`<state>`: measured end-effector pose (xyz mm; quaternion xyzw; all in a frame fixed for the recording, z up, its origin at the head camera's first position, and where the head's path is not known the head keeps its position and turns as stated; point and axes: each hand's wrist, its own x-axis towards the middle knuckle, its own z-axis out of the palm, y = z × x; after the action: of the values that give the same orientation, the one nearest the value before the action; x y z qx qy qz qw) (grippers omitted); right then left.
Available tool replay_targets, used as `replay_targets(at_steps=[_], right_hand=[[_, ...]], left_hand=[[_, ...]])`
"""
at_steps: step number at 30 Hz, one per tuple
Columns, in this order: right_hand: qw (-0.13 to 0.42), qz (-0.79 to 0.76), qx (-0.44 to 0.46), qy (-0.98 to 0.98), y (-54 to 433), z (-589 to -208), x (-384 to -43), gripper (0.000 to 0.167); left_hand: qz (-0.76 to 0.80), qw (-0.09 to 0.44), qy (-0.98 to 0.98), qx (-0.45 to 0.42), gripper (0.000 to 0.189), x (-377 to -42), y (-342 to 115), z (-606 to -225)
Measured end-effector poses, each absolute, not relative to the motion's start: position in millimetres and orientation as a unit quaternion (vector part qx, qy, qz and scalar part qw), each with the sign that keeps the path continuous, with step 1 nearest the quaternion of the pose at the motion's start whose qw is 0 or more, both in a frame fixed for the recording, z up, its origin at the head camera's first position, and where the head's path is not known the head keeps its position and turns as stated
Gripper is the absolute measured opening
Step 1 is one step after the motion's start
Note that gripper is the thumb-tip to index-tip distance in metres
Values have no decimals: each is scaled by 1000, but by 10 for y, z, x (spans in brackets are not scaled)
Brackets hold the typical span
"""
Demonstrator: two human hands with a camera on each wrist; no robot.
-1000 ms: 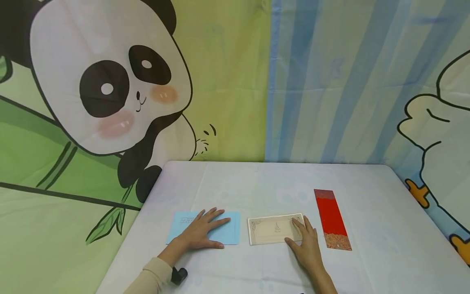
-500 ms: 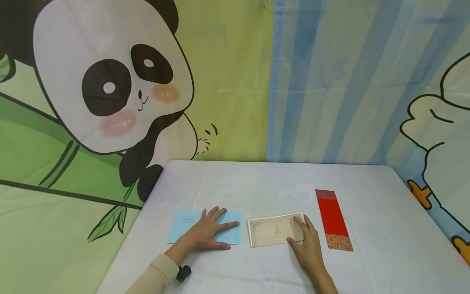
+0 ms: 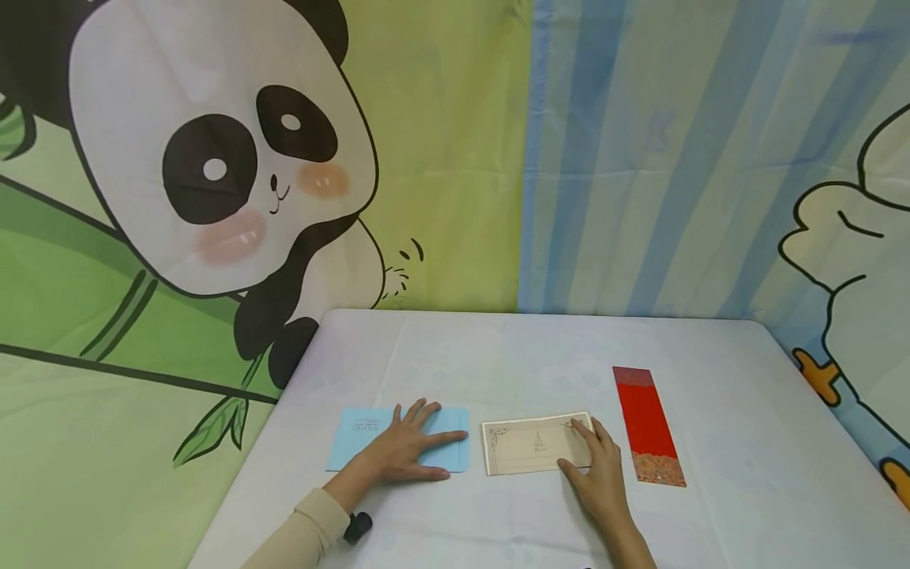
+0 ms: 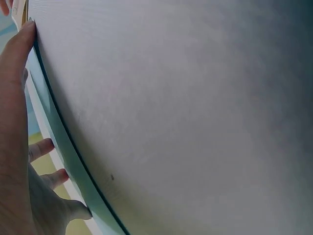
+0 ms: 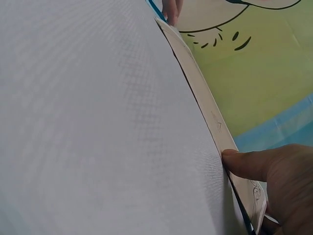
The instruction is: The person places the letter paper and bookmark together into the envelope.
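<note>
In the head view my left hand [image 3: 407, 450] rests with spread fingers on a light blue envelope [image 3: 347, 442] that bears a small printed box. The left wrist view shows the thumb at the near edge of the blue envelope [image 4: 54, 110]. To its right lies a cream envelope [image 3: 522, 450] with ornate corners and a small sailboat drawing. My right hand [image 3: 600, 474] holds its right end across the width, thumb at the near edge, fingertips by the far right corner. That thumb shows pressed to the cream envelope [image 5: 203, 93] in the right wrist view.
A long red paper strip [image 3: 645, 423] with a gold lower end lies right of my right hand. A white cloth covers the table [image 3: 512, 356]. Behind it hangs a curtain [image 3: 441, 158] printed with a panda and stripes. A black device [image 3: 358, 528] sits at my left wrist.
My left hand has slid slightly right over the blue envelope, its fingers now reaching that envelope's right end. The cream envelope has tilted a little and straightened again under my right hand.
</note>
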<state>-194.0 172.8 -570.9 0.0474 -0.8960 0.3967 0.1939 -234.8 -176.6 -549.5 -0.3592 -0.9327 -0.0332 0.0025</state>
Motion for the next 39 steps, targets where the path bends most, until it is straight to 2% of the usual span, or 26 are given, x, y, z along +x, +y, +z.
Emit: replay_targets(at_steps=[22, 32, 36, 39], right_hand=[[214, 399, 45, -890, 1719, -5709, -1940, 71], [237, 404, 16, -883, 1735, -5711, -1969, 68], [228, 419, -7, -879, 1745, -5688, -1953, 67], [202, 422, -23, -883, 1762, -5666, -1937, 64]], left_hand=[[-34, 6, -933, -359, 63, -2333, -1771, -5523], [-31, 7, -932, -362, 64, -2359, -1775, -5528], [-32, 12, -930, -366, 64, -2367, -1783, -5528], [-36, 15, -929, -369, 64, -2368, -1786, -5526]])
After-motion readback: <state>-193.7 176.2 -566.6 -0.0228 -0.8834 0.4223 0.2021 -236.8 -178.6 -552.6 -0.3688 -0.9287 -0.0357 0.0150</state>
